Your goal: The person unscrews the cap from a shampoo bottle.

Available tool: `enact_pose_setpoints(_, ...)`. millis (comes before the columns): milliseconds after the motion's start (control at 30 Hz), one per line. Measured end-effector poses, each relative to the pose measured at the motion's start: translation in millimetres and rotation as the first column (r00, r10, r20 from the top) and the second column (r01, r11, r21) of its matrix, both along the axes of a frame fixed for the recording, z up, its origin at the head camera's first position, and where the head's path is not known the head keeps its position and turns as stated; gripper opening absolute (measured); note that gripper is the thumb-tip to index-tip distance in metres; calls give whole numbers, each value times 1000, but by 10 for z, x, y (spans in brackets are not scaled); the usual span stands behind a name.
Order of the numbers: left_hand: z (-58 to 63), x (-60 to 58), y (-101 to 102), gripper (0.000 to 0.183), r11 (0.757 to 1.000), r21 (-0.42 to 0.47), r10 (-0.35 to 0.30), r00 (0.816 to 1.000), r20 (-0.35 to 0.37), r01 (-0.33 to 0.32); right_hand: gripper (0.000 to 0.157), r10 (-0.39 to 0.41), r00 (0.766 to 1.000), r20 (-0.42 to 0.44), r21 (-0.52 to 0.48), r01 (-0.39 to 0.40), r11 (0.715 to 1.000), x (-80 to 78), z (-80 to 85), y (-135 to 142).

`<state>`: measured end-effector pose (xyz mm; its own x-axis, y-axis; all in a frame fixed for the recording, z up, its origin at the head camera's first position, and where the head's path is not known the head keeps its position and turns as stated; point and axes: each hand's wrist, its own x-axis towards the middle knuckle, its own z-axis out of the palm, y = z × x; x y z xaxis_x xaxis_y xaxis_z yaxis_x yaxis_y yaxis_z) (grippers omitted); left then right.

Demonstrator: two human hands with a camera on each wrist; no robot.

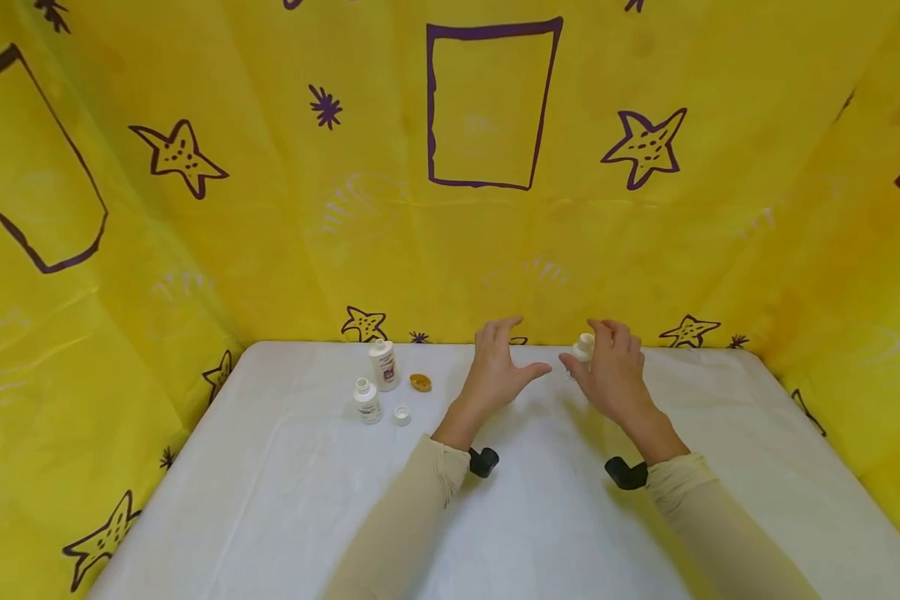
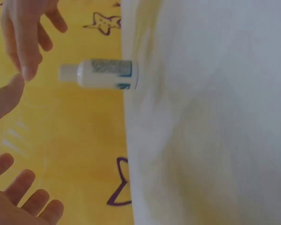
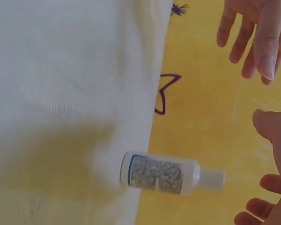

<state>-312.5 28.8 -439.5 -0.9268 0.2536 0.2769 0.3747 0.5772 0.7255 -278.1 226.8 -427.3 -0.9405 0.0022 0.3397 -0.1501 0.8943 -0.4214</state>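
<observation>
Both hands are raised over the far part of the white table, thumbs toward each other, holding nothing. My left hand [image 1: 492, 372] has its thumb stretched out and its fingers loosely bent. Beside it, my right hand [image 1: 617, 377] is held in a similar shape. A small white bottle [image 1: 583, 344] with a white cap stands upright near the table's back edge, partly hidden by the right hand. Its printed label with a blue edge shows in the left wrist view, where the bottle [image 2: 105, 74] is apart from the fingers. The right wrist view also shows the bottle [image 3: 161, 174] ungripped.
To the left stand a taller white bottle [image 1: 384, 367] and a shorter white bottle [image 1: 367, 402]. By them lie a white cap [image 1: 402, 415] and a small amber-coloured piece [image 1: 420, 382]. Yellow cloth [image 1: 487, 250] with drawn stars hangs behind and along both sides of the table [image 1: 285, 500].
</observation>
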Motion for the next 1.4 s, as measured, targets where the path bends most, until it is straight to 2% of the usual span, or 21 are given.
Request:
enact_pose_setpoints(67,-16,-13,90,86,1000,3,-14,999,29,14,76,-7,1000,-12,-40,6,999,-18,0,62)
enact_pose_setpoints(300,-123,-72,358,81,998,48,-37,992,120,31,73,-9,1000,0,-77,9,997,-77,-75,191)
enact_pose_setpoints(400,-162,-104,479,78,995,96,-29,986,161,13,69,11,1000,4,-112,-10,994,-112,-99,221)
enact_pose_setpoints(567,-243,-168,653,75,985,169,-2,980,200,-33,65,39,998,47,-244,-27,969,-201,-119,246)
enact_pose_setpoints(733,-294,-205,706,72,977,208,-11,968,251,-43,61,38,997,68,-311,-16,950,-258,-157,230)
enact_pose_setpoints(933,-335,-236,757,75,980,199,-61,952,300,0,57,48,997,58,-323,-27,946,-277,-177,206)
enact_pose_setpoints(1133,-333,-213,827,68,985,160,-109,951,289,64,51,52,996,69,-318,-27,948,-283,-175,213)
enact_pose_setpoints(1400,-314,-168,863,56,974,218,-133,945,298,68,44,50,996,79,-318,-23,948,-293,-196,234)
